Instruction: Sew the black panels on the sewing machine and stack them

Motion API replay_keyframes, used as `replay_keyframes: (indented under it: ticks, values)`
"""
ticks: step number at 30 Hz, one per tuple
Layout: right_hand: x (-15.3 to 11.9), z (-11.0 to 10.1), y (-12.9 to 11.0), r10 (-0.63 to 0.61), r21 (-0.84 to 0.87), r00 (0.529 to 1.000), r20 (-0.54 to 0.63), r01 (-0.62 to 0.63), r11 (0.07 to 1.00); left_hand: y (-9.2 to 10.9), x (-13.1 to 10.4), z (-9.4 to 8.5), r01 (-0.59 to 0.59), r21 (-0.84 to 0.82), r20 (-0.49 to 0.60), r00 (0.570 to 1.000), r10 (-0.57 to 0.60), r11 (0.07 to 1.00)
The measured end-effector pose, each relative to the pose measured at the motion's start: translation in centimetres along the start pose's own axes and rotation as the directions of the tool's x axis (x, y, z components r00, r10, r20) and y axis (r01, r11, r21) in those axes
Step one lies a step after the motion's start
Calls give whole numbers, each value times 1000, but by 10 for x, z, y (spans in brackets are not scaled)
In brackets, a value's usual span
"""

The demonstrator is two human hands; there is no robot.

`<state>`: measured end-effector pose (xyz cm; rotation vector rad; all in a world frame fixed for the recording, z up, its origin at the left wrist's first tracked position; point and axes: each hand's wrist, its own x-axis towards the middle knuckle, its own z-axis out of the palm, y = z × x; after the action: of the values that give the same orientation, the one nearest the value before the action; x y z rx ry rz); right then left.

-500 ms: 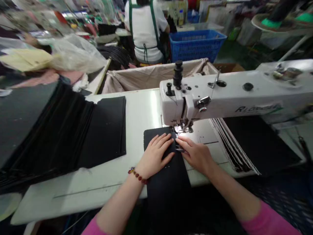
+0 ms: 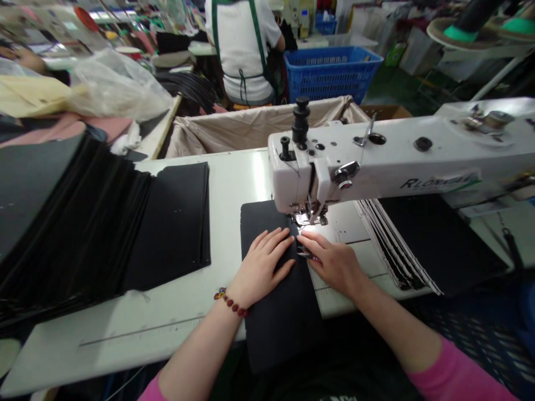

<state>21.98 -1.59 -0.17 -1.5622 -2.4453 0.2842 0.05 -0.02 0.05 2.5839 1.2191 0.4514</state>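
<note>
A long black fabric panel (image 2: 284, 317) lies on the white sewing table (image 2: 234, 189), its far end beside the presser foot (image 2: 308, 218) of the sewing machine (image 2: 355, 164). Flat on top of the panel rests my left hand (image 2: 267, 262), fingers stretched forward. My right hand (image 2: 336, 264) is closed around a pair of thread snips (image 2: 307, 254), whose pointed metal tips stick out to the left. Its fingertips touch the panel's right edge, just in front of the lit needle area. The snips' handle is mostly hidden under the hand.
Black panels are stacked at the left (image 2: 175, 217), with a taller pile (image 2: 75, 223) beyond. Another stack with pale edges (image 2: 434, 239) lies under the machine arm. Behind the table are a cloth-lined bin (image 2: 225, 131), a blue basket (image 2: 334, 72) and a seated person (image 2: 242, 50).
The black panel has slid forward, away from me, past the presser foot's left side, and its near end now shows. Both hands keep nearly the same place. The view has shifted slightly.
</note>
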Motion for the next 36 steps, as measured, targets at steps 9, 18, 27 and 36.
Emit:
replay_keyframes:
  ticks: [9, 18, 27, 36]
  values:
    - [0, 1, 0, -2, 26, 1000, -14, 2, 1000, -1, 0, 0, 9, 0, 2, 1000, -9, 1000]
    - [0, 0, 0, 3, 16, 1000, 3, -3, 1000, -2, 0, 1, 17, 2, -12, 1000, -17, 1000]
    - [-1, 1, 0, 5, 31, 1000, 0, -5, 999, -2, 0, 2, 27, -3, -33, 999, -27, 1000]
    - [-1, 1, 0, 4, 17, 1000, -6, -4, 1000, -3, 1, 2, 46, 11, -42, 998, -46, 999]
